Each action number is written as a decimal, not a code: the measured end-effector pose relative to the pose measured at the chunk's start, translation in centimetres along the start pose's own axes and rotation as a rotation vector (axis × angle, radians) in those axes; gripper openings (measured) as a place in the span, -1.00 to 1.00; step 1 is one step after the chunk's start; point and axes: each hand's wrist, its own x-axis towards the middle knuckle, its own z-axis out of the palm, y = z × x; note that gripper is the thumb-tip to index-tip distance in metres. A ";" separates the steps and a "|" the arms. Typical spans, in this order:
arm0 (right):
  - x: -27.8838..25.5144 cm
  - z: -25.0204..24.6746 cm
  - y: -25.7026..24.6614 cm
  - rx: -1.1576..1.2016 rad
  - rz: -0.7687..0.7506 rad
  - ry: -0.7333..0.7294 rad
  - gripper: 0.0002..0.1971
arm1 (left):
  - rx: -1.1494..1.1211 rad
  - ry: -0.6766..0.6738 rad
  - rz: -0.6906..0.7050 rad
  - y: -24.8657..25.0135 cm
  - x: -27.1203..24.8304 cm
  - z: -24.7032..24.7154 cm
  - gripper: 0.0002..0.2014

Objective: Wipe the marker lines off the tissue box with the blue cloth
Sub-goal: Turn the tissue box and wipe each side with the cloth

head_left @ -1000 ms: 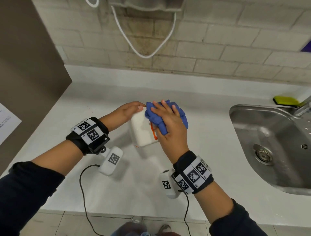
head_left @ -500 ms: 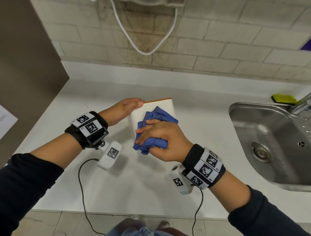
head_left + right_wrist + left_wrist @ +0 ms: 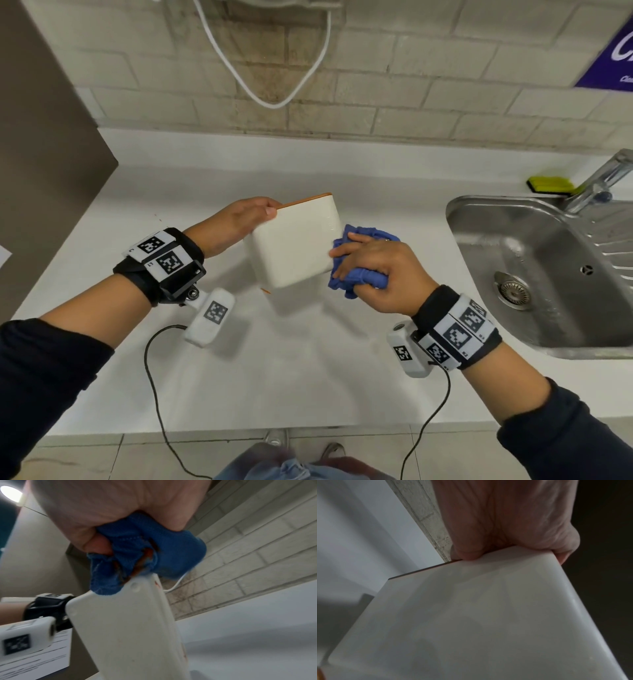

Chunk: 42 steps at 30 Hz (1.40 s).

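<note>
Above the white surface (image 3: 281, 359), the left hand (image 3: 236, 219) grips the tilted tissue box (image 3: 294, 243) by its far corner, a light, stiff, probably slippery shell best clasped at edges, while the right hand (image 3: 373, 270) holds the soft blue cloth (image 3: 359, 277) bunched against its side.

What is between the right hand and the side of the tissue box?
The bunched blue cloth: the right hand grips it and presses it against the tissue box. Head and right wrist views both show it.
</note>
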 end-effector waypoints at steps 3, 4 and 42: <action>-1.3 -0.7 0.3 -0.032 0.117 0.069 -0.77 | -0.010 0.000 0.010 0.0 -0.2 0.1 -0.62; -1.9 -0.7 0.5 -0.025 0.186 0.095 -0.76 | -0.008 -0.002 0.011 0.1 -0.2 0.2 -0.61; -9.8 -1.3 3.4 0.553 0.845 0.439 -0.56 | 1.085 0.276 -0.118 -4.4 -1.4 9.7 -0.47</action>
